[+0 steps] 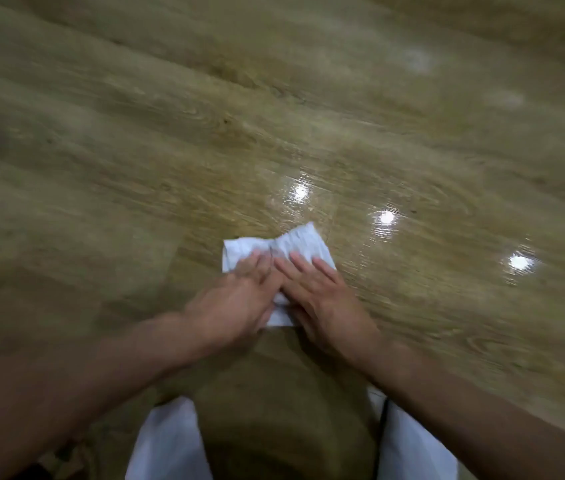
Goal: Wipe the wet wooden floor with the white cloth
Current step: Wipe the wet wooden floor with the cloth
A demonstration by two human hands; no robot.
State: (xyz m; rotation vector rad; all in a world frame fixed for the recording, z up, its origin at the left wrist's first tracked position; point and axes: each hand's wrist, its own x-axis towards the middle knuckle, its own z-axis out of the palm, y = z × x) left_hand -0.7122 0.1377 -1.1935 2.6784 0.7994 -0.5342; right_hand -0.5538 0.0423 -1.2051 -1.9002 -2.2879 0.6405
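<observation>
With the left hand [239, 301] and right hand [321, 299] pressing straight, flat fingers [321, 269] on the rumpled white cloth [296, 242] lying on the brown wooden floor [128, 140] beside its shiny wet patch [383, 223], uneven pressure could bunch the cloth and merely smear water.

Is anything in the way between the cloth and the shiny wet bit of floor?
Nothing visible. The left hand and right hand press the cloth flat; only bare floor lies between it and the wet patch ahead.
</observation>
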